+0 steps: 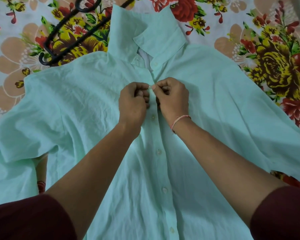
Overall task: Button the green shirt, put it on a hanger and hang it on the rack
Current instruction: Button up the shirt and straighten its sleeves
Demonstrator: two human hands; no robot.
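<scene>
Here, green shirt (76, 110) flat on the floral bedsheet (249, 32), black hanger (68, 37) by its collar: our left hand (133, 103) and right hand (173, 97) both pinch the placket (153, 132), where we should ease the button (150, 87) squarely through.

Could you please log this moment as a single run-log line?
step: fastening upper button | left hand: pinches placket | right hand: pinches placket | green shirt: flat on floral sheet | hanger: unused

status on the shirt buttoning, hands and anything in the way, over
Left hand and right hand both pinching the shirt front at a chest button. Lower buttons done, collar open. Hanger on the bedsheet, clear of hands.
</scene>
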